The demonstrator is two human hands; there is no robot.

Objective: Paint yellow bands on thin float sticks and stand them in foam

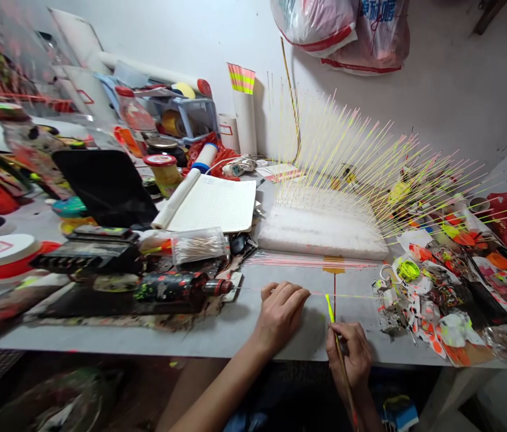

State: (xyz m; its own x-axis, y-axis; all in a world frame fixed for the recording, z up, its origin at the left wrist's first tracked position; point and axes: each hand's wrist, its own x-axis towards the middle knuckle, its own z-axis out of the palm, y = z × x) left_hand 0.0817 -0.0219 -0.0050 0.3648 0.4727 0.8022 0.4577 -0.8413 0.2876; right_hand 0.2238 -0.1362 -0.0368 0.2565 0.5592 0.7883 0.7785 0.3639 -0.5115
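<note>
Painted a thin rod [318, 293] at the near edge of the table [217, 339].

Steadied the rod, laid left to right on bare tabletop, under the bent fingers of the left hand [280, 312]; could not tell whether pinched or merely pressed down, with the fingertips turned under and out of sight. Closed the right hand [356, 354] snugly around a slim brush [335, 329], with the yellow-green tip at or just above the rod, right of the left hand. Judged this as the colouring stroke; called for a light, even touch and a rod held against rolling. Left farther back a white foam block [320, 231] stuck full of yellow and pink sticks [370, 162]. Lost the rod's ends against the table and the paint-spattered scraps [433, 300] at right, and the brush's lower end in blur near the bottom.
</note>
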